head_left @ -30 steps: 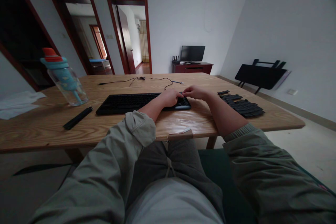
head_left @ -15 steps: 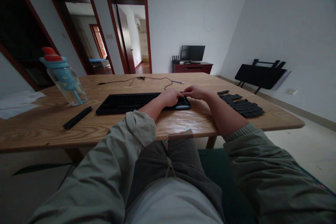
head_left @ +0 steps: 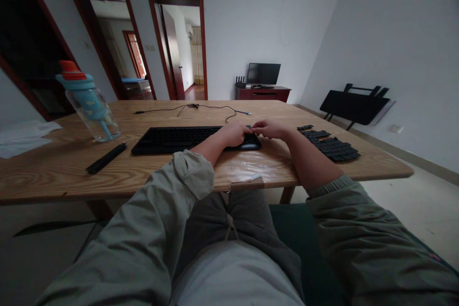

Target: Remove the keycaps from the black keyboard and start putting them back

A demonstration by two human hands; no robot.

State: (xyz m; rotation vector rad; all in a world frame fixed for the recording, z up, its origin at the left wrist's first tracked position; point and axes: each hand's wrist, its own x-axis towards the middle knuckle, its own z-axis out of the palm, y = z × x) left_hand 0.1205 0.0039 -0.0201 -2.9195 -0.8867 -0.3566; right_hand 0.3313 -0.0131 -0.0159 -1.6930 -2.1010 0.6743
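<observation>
A black keyboard (head_left: 179, 139) lies flat on the wooden table (head_left: 251, 165). My left hand (head_left: 233, 133) rests curled on the keyboard's right end. My right hand (head_left: 269, 128) meets it there, fingertips pinched together at the keyboard's far right corner. What the fingertips pinch is too small to make out. A heap of loose black keycaps (head_left: 330, 145) lies on the table to the right of my right hand. The keyboard's cable (head_left: 201, 107) trails across the table behind it.
A clear water bottle (head_left: 89, 103) with a blue lid and orange cap stands at the left. A black bar-shaped piece (head_left: 106, 158) lies in front of it. White paper (head_left: 21, 136) lies at the far left edge. A folded black table (head_left: 355, 104) leans on the right wall.
Both hands stay at the keyboard's right end. The view has shifted slightly; nothing on the table has moved.
</observation>
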